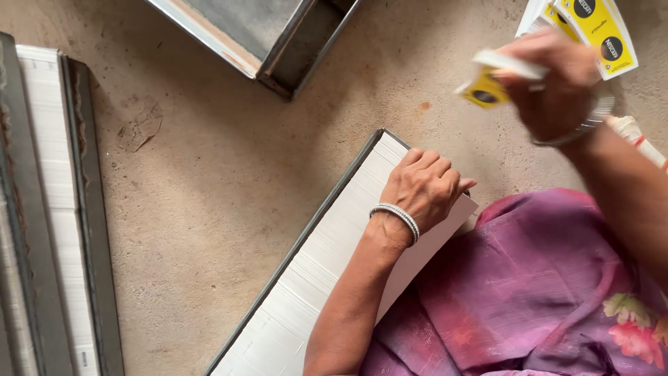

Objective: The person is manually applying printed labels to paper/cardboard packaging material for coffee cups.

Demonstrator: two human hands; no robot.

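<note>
My left hand (424, 188) rests with curled fingers on top of a long row of white flat cards (327, 257) packed on edge in a grey metal tray (316, 223), near the row's far end. A silver bangle sits on that wrist. My right hand (553, 83) is raised at the upper right, blurred, gripping a small bundle of flat yellow and white cartons (490, 80). More yellow and white cartons (591, 28) lie fanned on the floor just behind it.
A second grey tray with a white card row (56, 202) runs along the left edge. An open metal box (278, 35) sits at the top centre. The concrete floor (209, 174) lies between them. Purple cloth (529, 292) covers my lap at lower right.
</note>
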